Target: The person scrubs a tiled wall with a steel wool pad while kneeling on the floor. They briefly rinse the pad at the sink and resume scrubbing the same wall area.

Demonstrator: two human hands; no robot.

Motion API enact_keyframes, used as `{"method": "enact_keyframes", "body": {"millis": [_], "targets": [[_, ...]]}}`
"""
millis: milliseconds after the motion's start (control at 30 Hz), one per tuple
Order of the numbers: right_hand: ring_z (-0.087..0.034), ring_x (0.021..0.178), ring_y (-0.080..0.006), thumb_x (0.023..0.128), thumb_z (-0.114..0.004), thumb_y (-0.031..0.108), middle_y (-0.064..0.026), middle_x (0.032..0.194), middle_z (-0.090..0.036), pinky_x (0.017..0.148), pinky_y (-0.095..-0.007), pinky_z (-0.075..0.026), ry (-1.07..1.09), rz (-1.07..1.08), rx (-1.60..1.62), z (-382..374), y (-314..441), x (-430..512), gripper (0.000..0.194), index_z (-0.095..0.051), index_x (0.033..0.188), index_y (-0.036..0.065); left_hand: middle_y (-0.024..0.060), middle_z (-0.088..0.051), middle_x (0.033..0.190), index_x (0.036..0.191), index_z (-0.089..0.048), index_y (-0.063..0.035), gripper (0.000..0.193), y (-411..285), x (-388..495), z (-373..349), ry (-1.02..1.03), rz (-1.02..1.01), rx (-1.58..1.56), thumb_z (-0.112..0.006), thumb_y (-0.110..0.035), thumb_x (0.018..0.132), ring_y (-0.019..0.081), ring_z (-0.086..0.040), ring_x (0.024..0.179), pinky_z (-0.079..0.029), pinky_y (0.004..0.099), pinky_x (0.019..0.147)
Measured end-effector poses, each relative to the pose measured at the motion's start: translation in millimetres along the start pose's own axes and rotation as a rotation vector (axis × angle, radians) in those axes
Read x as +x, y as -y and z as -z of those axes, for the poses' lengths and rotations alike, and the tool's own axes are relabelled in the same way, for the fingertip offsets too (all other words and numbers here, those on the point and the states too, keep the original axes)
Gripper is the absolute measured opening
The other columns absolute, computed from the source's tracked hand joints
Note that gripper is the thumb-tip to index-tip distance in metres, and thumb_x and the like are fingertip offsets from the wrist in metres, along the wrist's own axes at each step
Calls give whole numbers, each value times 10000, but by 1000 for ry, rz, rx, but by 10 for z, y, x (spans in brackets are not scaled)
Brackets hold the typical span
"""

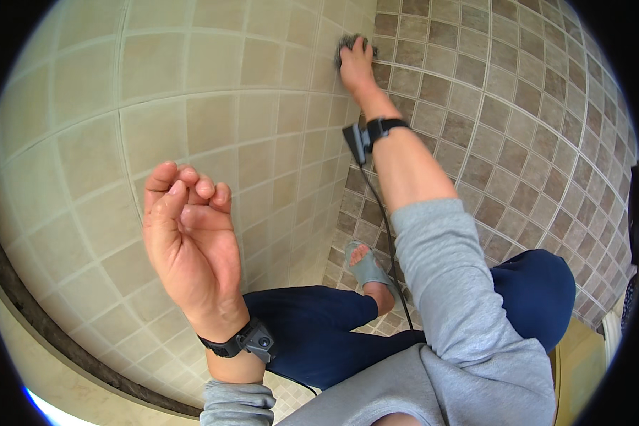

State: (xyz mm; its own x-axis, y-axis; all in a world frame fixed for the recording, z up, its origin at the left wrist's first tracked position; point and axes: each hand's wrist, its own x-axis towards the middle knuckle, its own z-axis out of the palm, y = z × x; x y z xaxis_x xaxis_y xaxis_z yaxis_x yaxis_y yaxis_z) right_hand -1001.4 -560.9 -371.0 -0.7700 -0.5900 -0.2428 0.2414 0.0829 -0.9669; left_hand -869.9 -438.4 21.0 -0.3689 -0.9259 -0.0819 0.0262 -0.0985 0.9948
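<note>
My right hand point(357, 66) reaches far forward and presses a grey scouring pad point(346, 47), likely steel wool, into the corner where two tiled surfaces meet. The pad looks slightly blurred and is partly covered by my fingers. Beige square tiles point(213, 58) lie left of this corner, and brown mosaic tiles point(460, 117) lie right of it. Raised in front of the beige tiles, my left hand point(194, 239) is palm up with its fingers loosely curled. Nothing is in it, and its skin looks wet.
Each wrist wears a strapped device, a small camera point(258, 341) on the left and a dark unit point(355, 144) on the right. A black cable point(386, 223) hangs from the right one, near my slippered foot point(370, 266). A dark curved edge point(42, 341) borders the lower left.
</note>
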Motion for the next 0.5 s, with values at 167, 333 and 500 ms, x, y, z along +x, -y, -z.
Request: {"method": "enact_keyframes", "body": {"millis": [167,333,500], "targets": [[-57,1505,-500,1043,-354,307,-314,1632,33,1237,-520,-127,161,72,-924,-584,-477,-2257,663,-104,1603,55,77,-599,1004,1168,-570,-22,196,48,55,-156,-4,9,4,-551,-55,976,169,-563,873,-450,334,791],[-91,1494,-519,1024,-372,287,-333,1622,-8,1230,-510,-154,272,-822,47,-568,-179,-3065,674,-132,1582,-7,79,-599,1007,1171,-564,-20,195,149,143,-241,31,37,23,-547,-55,980,173,-568,880,-456,342,805],[-218,1465,-516,982,-456,349,-371,1600,-88,1222,-478,-210,130,-358,94,-45,100,-1298,764,-152,1561,-46,84,-606,1022,1178,-563,-25,203,45,-1,-6,30,51,-16,-546,-58,979,177,-563,891,-456,349,812]]}}
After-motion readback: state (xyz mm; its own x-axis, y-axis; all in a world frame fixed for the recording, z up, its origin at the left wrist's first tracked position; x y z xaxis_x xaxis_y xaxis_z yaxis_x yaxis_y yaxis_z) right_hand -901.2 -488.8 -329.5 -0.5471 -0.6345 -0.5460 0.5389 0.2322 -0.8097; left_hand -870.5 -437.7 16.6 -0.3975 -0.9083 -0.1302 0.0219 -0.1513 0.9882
